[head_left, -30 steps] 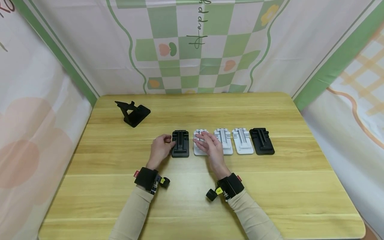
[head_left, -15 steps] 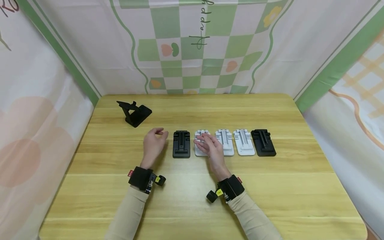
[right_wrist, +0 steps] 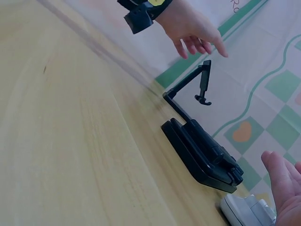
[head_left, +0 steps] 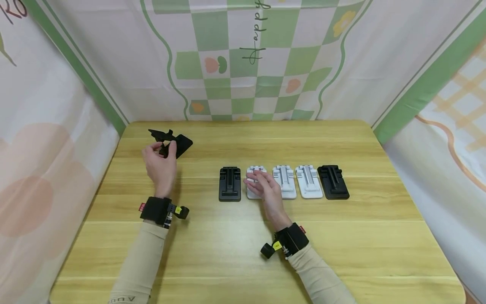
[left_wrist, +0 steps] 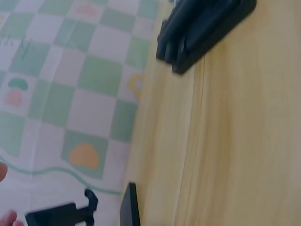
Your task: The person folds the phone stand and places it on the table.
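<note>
An unfolded black phone stand (head_left: 184, 145) stands at the table's back left. My left hand (head_left: 160, 171) reaches to it with thumb and fingers parted; in the right wrist view that left hand (right_wrist: 190, 26) hangs above the stand's raised plate (right_wrist: 205, 77), apart from it. A folded black phone stand (head_left: 229, 185) lies nearer the middle. My right hand (head_left: 270, 196) hovers with relaxed fingers over a folded white phone stand (head_left: 252, 193), partly covering it, and holds nothing. In the left wrist view the unfolded stand (left_wrist: 61, 214) shows only in part.
Two more folded white stands, one in the middle (head_left: 285, 182) and one to its right (head_left: 309, 181), continue the row. Another folded black stand (head_left: 333, 181) ends it. A patterned cloth (head_left: 243, 97) hangs behind the wooden table (head_left: 243, 253).
My left hand has left the folded black stand's side and moved left and forward to the unfolded black stand. My right hand has stayed nearly still.
</note>
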`<state>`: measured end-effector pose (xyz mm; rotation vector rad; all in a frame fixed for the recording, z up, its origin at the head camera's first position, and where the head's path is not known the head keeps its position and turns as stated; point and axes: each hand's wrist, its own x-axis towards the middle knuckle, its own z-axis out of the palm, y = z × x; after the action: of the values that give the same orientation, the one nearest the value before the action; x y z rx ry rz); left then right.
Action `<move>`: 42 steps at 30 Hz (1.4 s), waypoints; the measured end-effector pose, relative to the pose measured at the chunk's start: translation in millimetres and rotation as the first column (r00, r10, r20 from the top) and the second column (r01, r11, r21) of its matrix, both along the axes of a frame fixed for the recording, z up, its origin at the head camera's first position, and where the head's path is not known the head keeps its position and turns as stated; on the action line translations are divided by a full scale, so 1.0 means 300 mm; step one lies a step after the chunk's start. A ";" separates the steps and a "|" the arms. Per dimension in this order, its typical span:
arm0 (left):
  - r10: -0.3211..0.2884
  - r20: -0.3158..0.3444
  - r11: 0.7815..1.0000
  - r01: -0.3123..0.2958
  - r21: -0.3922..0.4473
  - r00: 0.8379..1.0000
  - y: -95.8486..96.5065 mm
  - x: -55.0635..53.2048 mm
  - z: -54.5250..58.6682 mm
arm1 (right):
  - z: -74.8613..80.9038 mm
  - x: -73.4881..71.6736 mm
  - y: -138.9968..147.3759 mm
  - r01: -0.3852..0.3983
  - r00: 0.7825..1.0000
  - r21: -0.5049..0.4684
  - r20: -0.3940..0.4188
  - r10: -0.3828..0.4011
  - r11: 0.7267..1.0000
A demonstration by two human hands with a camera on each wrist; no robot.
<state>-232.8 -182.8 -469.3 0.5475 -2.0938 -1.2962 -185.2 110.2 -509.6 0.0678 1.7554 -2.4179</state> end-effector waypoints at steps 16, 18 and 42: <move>-0.085 0.294 0.975 0.019 0.221 0.952 -0.102 -0.112 -0.010 | -0.009 0.000 0.009 0.000 1.000 -0.001 -0.009 0.000 1.000; -0.090 0.298 0.977 0.027 0.209 0.950 -0.100 -0.123 -0.010 | -0.010 0.001 0.010 0.002 1.000 0.000 -0.013 -0.002 1.000; -0.096 0.182 0.979 0.060 0.194 0.979 -0.114 -0.131 -0.019 | -0.012 0.004 0.008 0.002 1.000 -0.012 -0.010 -0.002 1.000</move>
<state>-272.2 -216.9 -475.0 0.7010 -2.1779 -1.5516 -183.9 112.6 -513.4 0.0555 1.7455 -2.4341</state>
